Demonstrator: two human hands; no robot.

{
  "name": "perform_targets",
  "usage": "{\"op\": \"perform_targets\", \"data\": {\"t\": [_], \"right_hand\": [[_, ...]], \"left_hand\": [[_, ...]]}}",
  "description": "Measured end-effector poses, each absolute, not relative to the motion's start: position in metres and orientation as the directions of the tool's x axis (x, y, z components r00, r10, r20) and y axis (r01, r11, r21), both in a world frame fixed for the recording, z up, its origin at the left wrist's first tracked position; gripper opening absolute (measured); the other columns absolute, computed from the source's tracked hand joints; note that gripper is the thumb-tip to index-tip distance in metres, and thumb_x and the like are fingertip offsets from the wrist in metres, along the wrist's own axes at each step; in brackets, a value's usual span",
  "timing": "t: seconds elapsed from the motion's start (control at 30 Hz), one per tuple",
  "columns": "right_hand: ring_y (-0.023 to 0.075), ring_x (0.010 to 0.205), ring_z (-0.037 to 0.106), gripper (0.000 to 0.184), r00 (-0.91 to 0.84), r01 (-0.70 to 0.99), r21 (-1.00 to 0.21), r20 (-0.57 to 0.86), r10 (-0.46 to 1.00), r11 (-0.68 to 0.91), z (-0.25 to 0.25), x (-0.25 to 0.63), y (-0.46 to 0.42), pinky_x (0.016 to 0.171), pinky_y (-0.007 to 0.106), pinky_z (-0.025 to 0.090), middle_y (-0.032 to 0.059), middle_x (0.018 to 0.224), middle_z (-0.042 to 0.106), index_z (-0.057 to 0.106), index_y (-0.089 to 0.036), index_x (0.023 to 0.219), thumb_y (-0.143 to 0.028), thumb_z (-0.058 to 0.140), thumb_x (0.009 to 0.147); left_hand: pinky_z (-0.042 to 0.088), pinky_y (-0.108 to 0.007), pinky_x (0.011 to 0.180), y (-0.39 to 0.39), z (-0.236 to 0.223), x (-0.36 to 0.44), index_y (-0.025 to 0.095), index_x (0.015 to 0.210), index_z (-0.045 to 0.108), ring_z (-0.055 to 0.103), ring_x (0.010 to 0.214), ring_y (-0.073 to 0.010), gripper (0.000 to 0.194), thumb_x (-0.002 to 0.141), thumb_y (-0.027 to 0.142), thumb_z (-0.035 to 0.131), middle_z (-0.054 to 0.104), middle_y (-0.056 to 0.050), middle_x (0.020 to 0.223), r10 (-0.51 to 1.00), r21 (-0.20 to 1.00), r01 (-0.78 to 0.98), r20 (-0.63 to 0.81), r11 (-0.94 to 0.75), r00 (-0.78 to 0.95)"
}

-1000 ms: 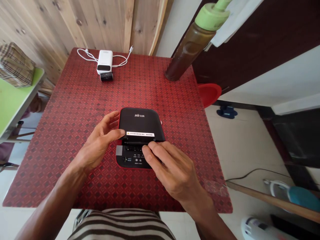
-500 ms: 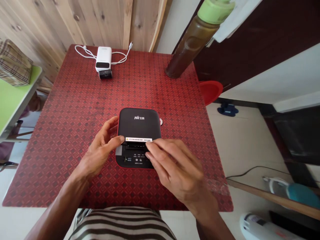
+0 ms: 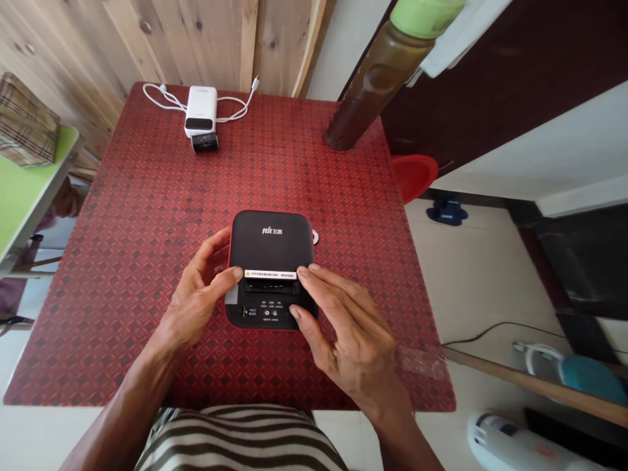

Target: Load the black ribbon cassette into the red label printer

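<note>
A small black printer [image 3: 272, 245] with a red lower edge lies flat on the table in front of me. It has a white warning strip [image 3: 270, 275], a dark paper slot below that and small buttons on its near panel. My left hand [image 3: 196, 294] grips its left side, thumb on top by the strip's end, other fingers partly hidden along the edge. Over the right side is my right hand [image 3: 348, 320], its index fingertip touching the lid near the strip's right end. Its thumb is spread apart, close to the button panel, and nothing shows between the fingers.
A white power bank [image 3: 201, 104] with a cable and a small black device [image 3: 205, 142] sit at the back left of the red patterned table [image 3: 147, 216]. A tall green-capped bottle [image 3: 377, 78] stands back right. A white round edge [image 3: 315, 236] shows beside the printer.
My right hand's finger and thumb have spread apart from a near pinch at the slot, and the index finger has shifted right to the strip's end. My left hand keeps its hold.
</note>
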State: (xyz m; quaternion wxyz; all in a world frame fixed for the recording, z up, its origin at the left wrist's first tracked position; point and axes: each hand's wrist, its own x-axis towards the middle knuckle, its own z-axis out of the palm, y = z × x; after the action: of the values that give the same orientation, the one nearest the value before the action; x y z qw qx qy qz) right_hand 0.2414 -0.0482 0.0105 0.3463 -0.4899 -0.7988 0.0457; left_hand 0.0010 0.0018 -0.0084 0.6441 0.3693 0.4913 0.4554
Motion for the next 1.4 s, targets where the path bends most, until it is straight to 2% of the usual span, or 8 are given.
{"op": "perform_targets", "data": {"t": [0.13,0.27,0.4,0.57,0.83,1.17,1.3,1.4], "right_hand": [[0.0339,0.130,0.084,0.053,-0.082,0.690,-0.553,0.582,0.809,0.468,-0.002,0.243,-0.057,0.105,0.054,0.073,0.0141,0.139,0.087,0.069,-0.024,0.159,-0.012,0.071,0.107],[0.0338,0.121,0.087,0.042,0.156,0.680,-0.684,0.487,0.859,0.264,-0.025,0.238,-0.067,0.099,0.050,0.074,0.0155,0.138,0.087,0.072,-0.025,0.156,-0.030,0.062,0.116],[0.0327,0.113,0.088,0.053,0.161,0.632,-0.733,0.440,0.883,0.250,-0.048,0.227,-0.070,0.091,0.045,0.073,0.0166,0.131,0.087,0.072,-0.022,0.157,-0.051,0.043,0.123],[0.0371,0.116,0.085,0.080,0.160,0.592,-0.746,0.479,0.863,0.304,-0.066,0.218,-0.068,0.093,0.050,0.071,0.0191,0.131,0.083,0.068,-0.022,0.160,-0.077,0.028,0.119],[0.0368,0.118,0.081,0.075,0.150,0.565,-0.765,0.464,0.873,0.309,-0.073,0.218,-0.068,0.096,0.051,0.069,0.0177,0.131,0.079,0.066,-0.024,0.159,-0.077,0.032,0.118],[0.0342,0.115,0.082,0.068,0.115,0.540,-0.760,0.492,0.863,0.362,-0.074,0.221,-0.068,0.095,0.048,0.069,0.0167,0.132,0.080,0.066,-0.025,0.163,-0.070,0.038,0.120],[0.0351,0.121,0.083,0.068,0.123,0.562,-0.737,0.524,0.843,0.376,-0.075,0.219,-0.066,0.098,0.050,0.070,0.0169,0.134,0.081,0.063,-0.025,0.169,-0.067,0.037,0.121],[0.0354,0.124,0.083,0.070,0.121,0.578,-0.733,0.512,0.851,0.359,-0.075,0.221,-0.067,0.099,0.052,0.071,0.0165,0.136,0.082,0.063,-0.025,0.169,-0.069,0.036,0.121]], "left_hand": [[0.047,-0.055,0.134,-0.013,-0.013,-0.006,0.034,0.156,0.074,0.062,0.159,-0.0389,0.056,0.104,0.052,0.085,0.072,-0.008,0.166,0.945,0.923,-0.202,-0.313,0.327,0.098],[0.057,-0.047,0.118,-0.027,-0.018,-0.012,0.042,0.160,0.072,0.069,0.147,-0.0353,0.057,0.105,0.045,0.083,0.069,-0.003,0.170,0.955,0.940,-0.179,-0.270,0.289,0.121],[0.057,-0.045,0.113,-0.029,-0.019,-0.012,0.042,0.159,0.072,0.072,0.138,-0.0333,0.055,0.105,0.043,0.082,0.068,-0.002,0.170,0.956,0.944,-0.166,-0.268,0.285,0.116],[0.059,-0.047,0.109,-0.026,-0.018,-0.008,0.041,0.157,0.073,0.072,0.140,-0.0360,0.055,0.103,0.042,0.082,0.069,-0.004,0.169,0.953,0.936,-0.186,-0.285,0.299,0.098],[0.059,-0.043,0.100,-0.026,-0.020,0.001,0.037,0.155,0.073,0.075,0.123,-0.0311,0.059,0.097,0.040,0.083,0.074,-0.004,0.159,0.955,0.934,-0.201,-0.296,0.296,0.032],[0.058,-0.041,0.106,-0.023,-0.015,0.009,0.033,0.147,0.079,0.077,0.126,-0.0304,0.056,0.091,0.035,0.086,0.083,-0.004,0.147,0.944,0.923,-0.233,-0.327,0.307,-0.048],[0.056,-0.045,0.118,-0.024,-0.020,0.009,0.033,0.150,0.077,0.074,0.140,-0.0321,0.056,0.094,0.036,0.085,0.081,-0.005,0.152,0.960,0.929,-0.254,-0.281,0.268,-0.013],[0.056,-0.048,0.120,-0.026,-0.026,0.006,0.032,0.155,0.074,0.071,0.145,-0.0343,0.059,0.097,0.039,0.084,0.078,-0.006,0.158,0.970,0.941,-0.240,-0.244,0.240,0.011]]}}
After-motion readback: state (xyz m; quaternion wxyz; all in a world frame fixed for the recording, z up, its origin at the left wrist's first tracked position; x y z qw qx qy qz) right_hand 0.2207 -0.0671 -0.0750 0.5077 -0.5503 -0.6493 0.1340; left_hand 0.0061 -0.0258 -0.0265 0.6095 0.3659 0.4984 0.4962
